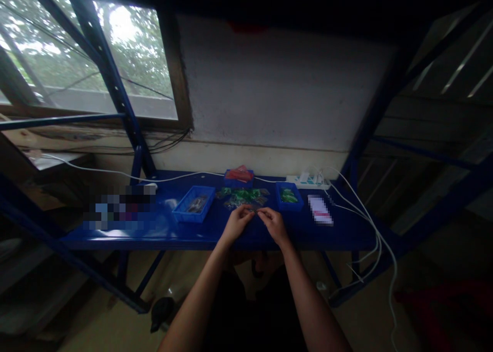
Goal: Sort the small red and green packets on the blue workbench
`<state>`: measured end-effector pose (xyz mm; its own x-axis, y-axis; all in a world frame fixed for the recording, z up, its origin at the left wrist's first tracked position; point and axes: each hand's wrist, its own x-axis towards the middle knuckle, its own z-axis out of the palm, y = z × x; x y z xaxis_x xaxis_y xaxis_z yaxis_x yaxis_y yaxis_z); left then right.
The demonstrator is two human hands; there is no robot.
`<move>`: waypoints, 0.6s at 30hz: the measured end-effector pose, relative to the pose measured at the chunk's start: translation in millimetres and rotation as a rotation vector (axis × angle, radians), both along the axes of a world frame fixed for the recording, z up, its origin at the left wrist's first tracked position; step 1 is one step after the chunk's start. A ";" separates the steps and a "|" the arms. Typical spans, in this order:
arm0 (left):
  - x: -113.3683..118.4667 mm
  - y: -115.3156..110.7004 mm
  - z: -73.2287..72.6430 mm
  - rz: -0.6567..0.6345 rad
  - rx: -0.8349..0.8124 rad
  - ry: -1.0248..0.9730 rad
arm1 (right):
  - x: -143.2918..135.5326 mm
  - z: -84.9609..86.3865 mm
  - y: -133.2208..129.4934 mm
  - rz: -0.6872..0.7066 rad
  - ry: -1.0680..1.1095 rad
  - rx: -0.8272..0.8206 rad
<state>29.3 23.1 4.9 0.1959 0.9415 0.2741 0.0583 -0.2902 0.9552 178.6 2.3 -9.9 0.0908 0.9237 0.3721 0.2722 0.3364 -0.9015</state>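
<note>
Between the two hands, near the front edge of the blue tabletop (308, 237): a small piece (254, 211), too dim to identify. Left hand (241, 219) and right hand (272, 221) each pinch it, thumb against index finger, from opposite sides; remaining fingers curled.

Handling (judged): very light, probably thin and flexible; slick if plastic film. Best held at its edges by fingertips, with light pressure; squeezing hard might crease it.

Orientation: the span between the pinches runs roughly left to right, parallel to the table edge. True long axis and leading end cannot be told.

Outward: just beyond the fingers, loose clear and green packets (246, 194), lying in mixed directions. To their left, a blue tray (190, 218) with greyish items (197, 204); right, a second tray (291, 207) with green pieces (288, 195); behind, a third (239, 184) with red film (239, 173). Farther right: phone (320, 210), power strip (308, 182).
</note>
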 end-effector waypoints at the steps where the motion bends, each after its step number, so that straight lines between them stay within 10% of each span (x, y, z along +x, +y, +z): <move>1: 0.2 1.2 -1.1 0.025 -0.008 -0.029 | -0.1 0.1 -0.5 0.006 0.014 -0.013; 18: -0.3 -3.6 2.7 -0.028 0.011 0.066 | -1.7 1.9 -1.1 0.080 0.152 -0.007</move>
<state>29.0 19.5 7.6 0.2397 0.9326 0.2697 0.1128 -0.3026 0.9464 177.0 1.1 -8.0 0.0718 0.9329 0.3530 0.1047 0.3449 -0.9328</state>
